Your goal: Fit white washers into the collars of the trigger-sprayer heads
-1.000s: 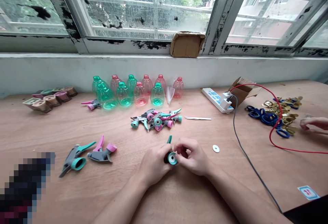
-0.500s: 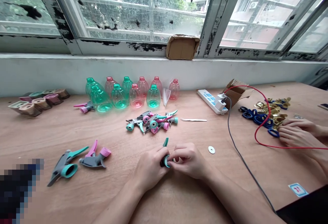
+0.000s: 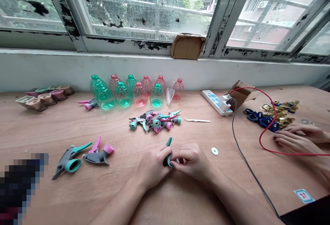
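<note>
My left hand (image 3: 153,165) is closed around a grey and teal trigger spray head (image 3: 168,142), its lever pointing up and its body mostly covered by my fingers. My right hand (image 3: 192,161) is closed too, with thumb and fingertips pinching at the teal collar of that spray head; anything small between them is hidden. A white washer (image 3: 214,151) lies flat to the right of my right hand. To the left rest a teal and grey spray head (image 3: 67,159) and a pink and grey one (image 3: 99,154). A pile of spray heads (image 3: 156,121) sits beyond my hands.
Green and pink clear bottles (image 3: 140,96) stand near the wall. Tweezers (image 3: 197,120), a power strip (image 3: 216,102) and a small cardboard box (image 3: 239,96) lie to the right. A red cable (image 3: 260,139) and a grey cable (image 3: 239,153) cross the table near another person's hands (image 3: 301,137).
The whole view has shifted slightly to the right and up in the picture. My hands stay together at the spray head's collar. The other person's hands have moved a little.
</note>
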### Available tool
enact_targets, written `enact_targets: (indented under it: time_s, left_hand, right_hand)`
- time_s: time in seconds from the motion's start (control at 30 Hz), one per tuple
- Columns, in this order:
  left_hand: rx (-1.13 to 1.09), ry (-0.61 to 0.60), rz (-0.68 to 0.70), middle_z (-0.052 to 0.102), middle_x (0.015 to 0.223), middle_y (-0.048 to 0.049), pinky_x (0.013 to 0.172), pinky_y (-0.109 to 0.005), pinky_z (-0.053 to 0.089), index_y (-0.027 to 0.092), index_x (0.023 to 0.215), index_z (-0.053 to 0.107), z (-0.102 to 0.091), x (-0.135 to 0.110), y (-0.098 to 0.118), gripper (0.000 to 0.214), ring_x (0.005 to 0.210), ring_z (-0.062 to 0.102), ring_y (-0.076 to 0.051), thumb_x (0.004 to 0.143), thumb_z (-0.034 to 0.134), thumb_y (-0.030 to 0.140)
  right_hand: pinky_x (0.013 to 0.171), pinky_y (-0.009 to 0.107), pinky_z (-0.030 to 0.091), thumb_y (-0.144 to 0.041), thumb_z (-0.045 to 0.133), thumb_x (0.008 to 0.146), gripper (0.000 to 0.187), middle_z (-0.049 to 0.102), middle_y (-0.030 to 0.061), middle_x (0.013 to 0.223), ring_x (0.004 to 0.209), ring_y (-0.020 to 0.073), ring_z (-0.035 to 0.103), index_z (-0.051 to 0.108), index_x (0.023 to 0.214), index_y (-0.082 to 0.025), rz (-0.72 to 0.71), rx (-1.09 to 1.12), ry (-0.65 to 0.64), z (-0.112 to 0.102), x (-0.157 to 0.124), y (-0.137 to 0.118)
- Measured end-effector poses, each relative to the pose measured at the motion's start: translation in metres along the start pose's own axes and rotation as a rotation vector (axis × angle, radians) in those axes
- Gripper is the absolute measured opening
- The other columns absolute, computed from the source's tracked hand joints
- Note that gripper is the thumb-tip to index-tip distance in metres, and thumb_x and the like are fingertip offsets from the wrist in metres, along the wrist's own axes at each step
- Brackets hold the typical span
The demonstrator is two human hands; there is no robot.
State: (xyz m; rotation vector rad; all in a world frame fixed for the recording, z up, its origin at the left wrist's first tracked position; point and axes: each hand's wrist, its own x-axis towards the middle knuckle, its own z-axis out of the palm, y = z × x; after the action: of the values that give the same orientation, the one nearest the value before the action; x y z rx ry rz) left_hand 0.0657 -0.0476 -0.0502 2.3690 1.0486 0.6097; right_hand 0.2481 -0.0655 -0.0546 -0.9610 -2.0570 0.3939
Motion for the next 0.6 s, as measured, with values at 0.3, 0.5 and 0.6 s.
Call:
enact_targets:
  time_s: [0.3, 0.5, 0.6]
  left_hand:
    - [0.011, -0.008, -0.001, 0.063, 0.081, 0.0002, 0.062, -0.024, 0.039, 0.021, 0.081, 0.059, -0.0013, 0.0003, 0.0001, 0.006, 0.073, 0.059, -0.015, 0.077, 0.06, 0.017]
    - [-0.049, -0.033, 0.001, 0.067, 0.09, -0.0012, 0.071, -0.025, 0.045, 0.024, 0.096, 0.066, -0.0043, 0.0008, 0.0, 0.022, 0.084, 0.062, -0.018, 0.076, 0.063, 0.017]
    - [-0.053, -0.032, 0.006, 0.068, 0.093, -0.0008, 0.073, -0.026, 0.046, 0.025, 0.099, 0.067, -0.0047, 0.0006, -0.0004, 0.026, 0.086, 0.063, -0.018, 0.076, 0.062, 0.014]
  right_hand:
    - [0.05, 0.018, 0.038, -0.016, 0.066, 0.076, 0.008, 0.062, -0.0026, 0.056, 0.048, 0.0075, 0.052, 0.073, 0.075, -0.021, 0.03, 0.016, -0.036, 0.0004, 0.0001, 0.0022]
    - [0.05, 0.018, 0.038, -0.017, 0.066, 0.076, 0.009, 0.062, -0.0028, 0.055, 0.048, 0.0078, 0.051, 0.073, 0.075, -0.021, 0.044, 0.004, -0.044, -0.002, 0.0002, 0.0047]
    - [0.05, 0.018, 0.038, -0.017, 0.066, 0.077, 0.009, 0.062, -0.0025, 0.056, 0.048, 0.0075, 0.05, 0.074, 0.075, -0.021, 0.047, 0.014, -0.045, -0.0036, 0.0009, 0.0052]
